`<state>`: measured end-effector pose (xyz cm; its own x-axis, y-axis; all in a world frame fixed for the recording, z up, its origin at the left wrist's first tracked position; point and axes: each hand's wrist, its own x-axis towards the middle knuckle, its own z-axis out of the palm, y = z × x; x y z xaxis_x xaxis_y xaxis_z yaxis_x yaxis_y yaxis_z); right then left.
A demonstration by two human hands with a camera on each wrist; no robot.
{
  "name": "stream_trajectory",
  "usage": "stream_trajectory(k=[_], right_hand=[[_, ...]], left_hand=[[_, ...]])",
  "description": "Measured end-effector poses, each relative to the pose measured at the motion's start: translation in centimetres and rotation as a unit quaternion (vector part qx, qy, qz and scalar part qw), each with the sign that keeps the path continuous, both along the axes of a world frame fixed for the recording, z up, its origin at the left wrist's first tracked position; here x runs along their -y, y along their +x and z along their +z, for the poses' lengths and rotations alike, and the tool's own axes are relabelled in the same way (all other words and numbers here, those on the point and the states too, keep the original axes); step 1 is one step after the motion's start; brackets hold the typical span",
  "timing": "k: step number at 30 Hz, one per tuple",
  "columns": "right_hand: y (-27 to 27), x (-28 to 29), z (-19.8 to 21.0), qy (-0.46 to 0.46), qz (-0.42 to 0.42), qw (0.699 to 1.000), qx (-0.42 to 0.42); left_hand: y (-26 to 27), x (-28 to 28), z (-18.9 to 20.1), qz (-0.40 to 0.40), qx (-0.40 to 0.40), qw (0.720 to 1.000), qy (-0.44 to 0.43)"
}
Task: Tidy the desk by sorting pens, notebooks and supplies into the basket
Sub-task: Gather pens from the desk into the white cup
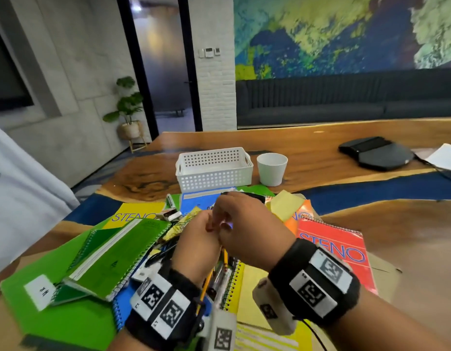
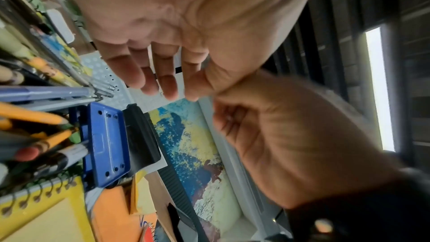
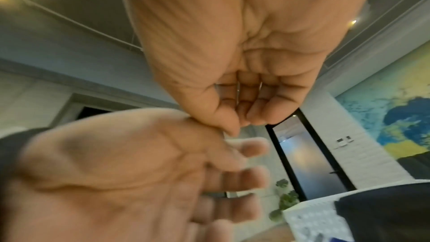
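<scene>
Both raised in front of the white basket point(image 1: 214, 168): left hand point(image 1: 196, 239) loosely spread, right hand point(image 1: 247, 224) curled, grip contents impossible to tell. Could topple the leaning green notebook point(image 1: 118, 254) if dropped carelessly into the pens point(image 1: 219, 272).

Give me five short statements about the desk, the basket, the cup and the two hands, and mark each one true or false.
1. The white basket already holds notebooks. False: nothing shows inside it.
2. A white cup stands beside the basket, on its right in the head view. True.
3. The left hand and right hand are raised together above the pile of pens and pencils. True.
4. The red notebook lies inside the basket. False: it lies on the desk, on the right of the clutter.
5. The green notebook stands upright against the cup. False: it lies among the clutter on the left, far from the cup.
</scene>
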<state>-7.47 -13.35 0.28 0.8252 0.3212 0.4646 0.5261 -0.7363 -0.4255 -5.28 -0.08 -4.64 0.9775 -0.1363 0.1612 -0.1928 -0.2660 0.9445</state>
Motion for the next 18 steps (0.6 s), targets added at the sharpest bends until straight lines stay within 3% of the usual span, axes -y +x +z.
stream_trajectory(k=[3,6,9,13,16,18], right_hand=[[2.9,3.2,-0.4,-0.034,-0.056,0.998,-0.011],[7.9,8.0,-0.1,-0.086,-0.149,0.984,-0.050],[14.3,13.1,-0.5,-0.114,-0.231,0.961,-0.101],[20.0,17.2,-1.9,-0.153,-0.296,0.922,-0.200],[23.0,18.8,-3.0,-0.172,-0.323,0.893,-0.262],[24.7,19.5,-3.6,-0.181,-0.315,0.894,-0.263]], left_hand=[[-0.6,-1.1,-0.1,-0.019,-0.036,0.999,0.009],[-0.4,-3.5,0.7,-0.062,-0.137,0.981,-0.120],[1.1,-6.1,1.0,-0.008,-0.153,0.972,-0.180],[2.4,-7.9,-0.2,0.091,-0.131,0.981,-0.113],[2.5,-8.6,-0.6,0.073,-0.150,0.981,-0.093],[2.7,-8.8,-0.6,0.045,-0.155,0.985,-0.068]])
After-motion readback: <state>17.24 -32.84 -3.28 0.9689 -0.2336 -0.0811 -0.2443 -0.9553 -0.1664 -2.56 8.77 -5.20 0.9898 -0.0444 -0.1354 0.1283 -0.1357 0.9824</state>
